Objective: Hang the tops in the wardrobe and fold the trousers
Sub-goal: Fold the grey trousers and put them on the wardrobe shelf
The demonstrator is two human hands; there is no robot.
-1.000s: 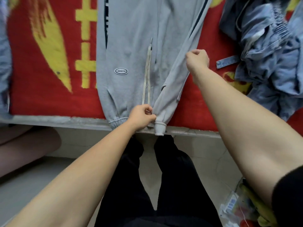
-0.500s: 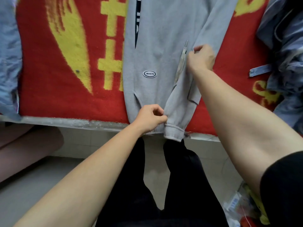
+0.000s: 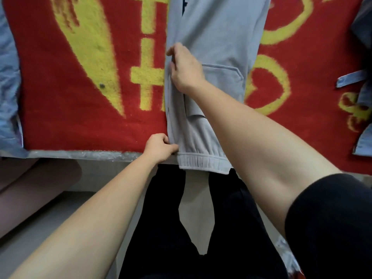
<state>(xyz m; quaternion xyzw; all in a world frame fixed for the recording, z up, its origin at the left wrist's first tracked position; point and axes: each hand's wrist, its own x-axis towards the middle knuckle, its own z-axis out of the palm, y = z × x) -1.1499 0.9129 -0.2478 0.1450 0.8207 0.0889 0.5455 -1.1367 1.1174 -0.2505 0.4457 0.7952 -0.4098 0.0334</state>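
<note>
Grey sweat trousers (image 3: 219, 37) lie lengthwise on a red and yellow blanket (image 3: 60, 87), folded in half so one leg covers the other. Their ribbed cuff (image 3: 203, 163) hangs just over the near edge. My left hand (image 3: 160, 148) pinches the left edge of the fabric just above the cuff. My right hand (image 3: 184, 67) holds the same left edge higher up, fingers curled onto the cloth. A back pocket faces up to the right of that hand.
Blue denim garments lie at the left edge (image 3: 8, 81) and the right edge (image 3: 362, 81) of the blanket. The bed's pale rim (image 3: 80, 154) runs below the blanket. My black-trousered legs stand on a light floor; someone's bare leg (image 3: 36, 184) shows at lower left.
My right hand carried the right trouser leg leftward over the other leg, so the trousers now lie folded in half. The logo patch and drawstring are now covered. The left hand kept its grip by the cuff.
</note>
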